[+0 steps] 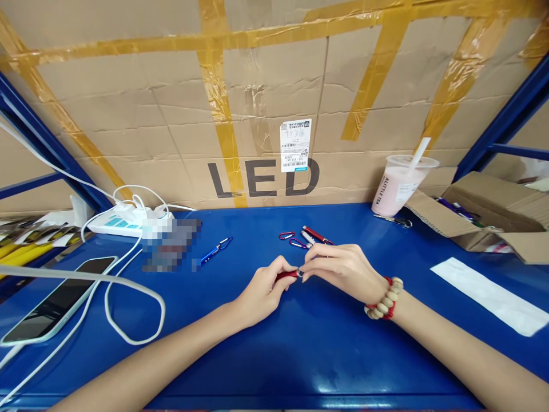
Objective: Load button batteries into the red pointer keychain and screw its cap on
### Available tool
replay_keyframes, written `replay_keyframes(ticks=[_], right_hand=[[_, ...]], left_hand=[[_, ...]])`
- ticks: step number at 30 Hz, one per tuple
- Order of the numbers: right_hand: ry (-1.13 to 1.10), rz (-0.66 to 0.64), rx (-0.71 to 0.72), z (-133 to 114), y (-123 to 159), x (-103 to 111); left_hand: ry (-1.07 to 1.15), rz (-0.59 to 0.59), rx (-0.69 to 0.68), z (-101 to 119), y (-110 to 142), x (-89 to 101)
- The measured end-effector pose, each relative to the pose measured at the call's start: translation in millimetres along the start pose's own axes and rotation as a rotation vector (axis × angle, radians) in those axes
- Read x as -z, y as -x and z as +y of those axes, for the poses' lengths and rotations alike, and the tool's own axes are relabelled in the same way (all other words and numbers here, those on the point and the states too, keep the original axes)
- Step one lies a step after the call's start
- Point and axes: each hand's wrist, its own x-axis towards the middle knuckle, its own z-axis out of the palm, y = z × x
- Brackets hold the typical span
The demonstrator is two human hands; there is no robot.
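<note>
My left hand (pixel 263 289) is closed round a small red keychain flashlight (pixel 286 275), most of its body hidden by the fingers. The thumb and fingertips of my right hand (pixel 343 269) are pinched at its dark metal end (pixel 299 273); whether they hold a separate small part cannot be made out. Just beyond my hands lie a red carabiner (pixel 286 235), a purple-blue carabiner (pixel 297 243), another red flashlight (pixel 316 234) and a silver one (pixel 307 236). Farther left is a blue flashlight (pixel 210 255) with a blue carabiner (pixel 225 242) at its end.
On the left are a phone (pixel 60 300), white cables (pixel 163 315), a power strip (pixel 114 222) and a blurred-out item (pixel 171 246). A pink drink cup (pixel 398 186), an opened cardboard box (pixel 493 217) and a white paper strip (pixel 491 294) stand or lie right. Taped cardboard (pixel 171 114) backs the blue table (pixel 300 360).
</note>
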Motion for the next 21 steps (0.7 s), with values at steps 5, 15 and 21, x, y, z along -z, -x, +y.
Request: replay_keyframes(ticks=[5,15,21], right_hand=[[-0.234,-0.049,-0.183,-4,0,-5],[-0.863,-0.262,-0.917,-10,-5,-12],[-0.859,-0.405,-0.925,5,-2,-6]], left_hand=[[-0.052,0.021,-0.096,-5,5,-1.7],[-0.238,0.152,-0.287,-12,6,-4.9],[-0.152,0.11,-0.177,-4,4,-2.9]])
